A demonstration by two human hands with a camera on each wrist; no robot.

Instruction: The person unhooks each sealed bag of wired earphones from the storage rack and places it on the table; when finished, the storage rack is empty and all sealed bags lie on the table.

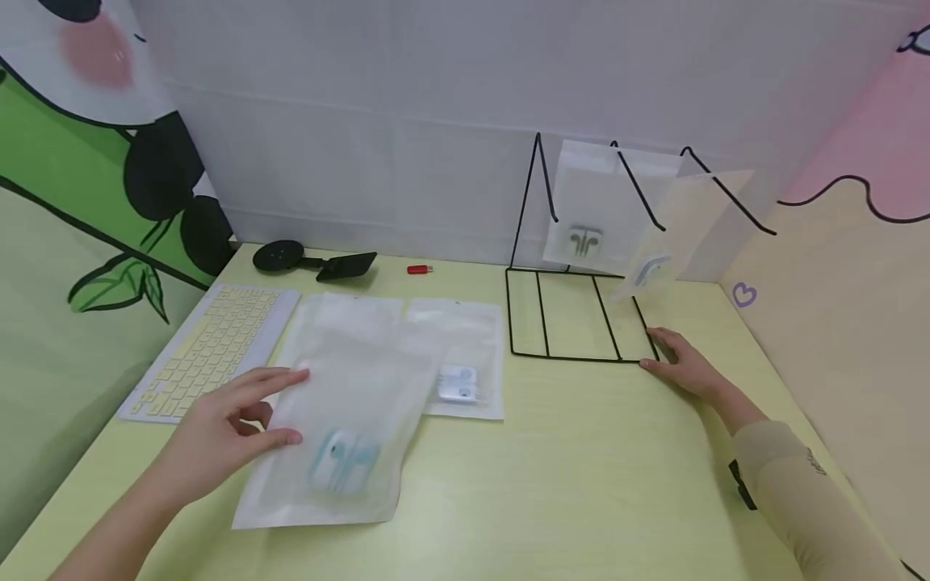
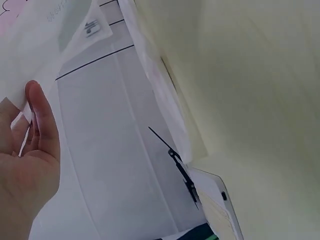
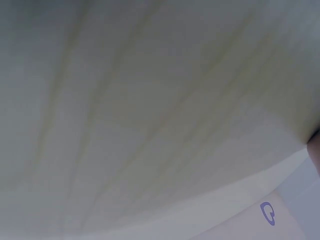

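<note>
My left hand [image 1: 218, 428] holds a translucent white zip pouch [image 1: 356, 395] by its left side; a small pale case shows through near the pouch's bottom. In the left wrist view, the fingers of the left hand [image 2: 30, 155] pinch the pouch [image 2: 50, 45], raised off the table. Under and behind it lies another pouch [image 1: 490, 339] with white earphones inside. At the right, my right hand [image 1: 683, 367] grips the front right corner of a black wire rack [image 1: 577, 358]. Two pouches stand in the rack, one white with earphones [image 1: 617, 186], one cream [image 1: 701, 210].
A white keyboard [image 1: 247, 319] lies at the left table edge. Behind it are a black folding stand [image 1: 279, 257] and a red USB stick [image 1: 419, 269]. Printed cloth walls [image 1: 363, 161] close off the back and both sides. The right wrist view shows mostly blurred tabletop [image 3: 150, 125].
</note>
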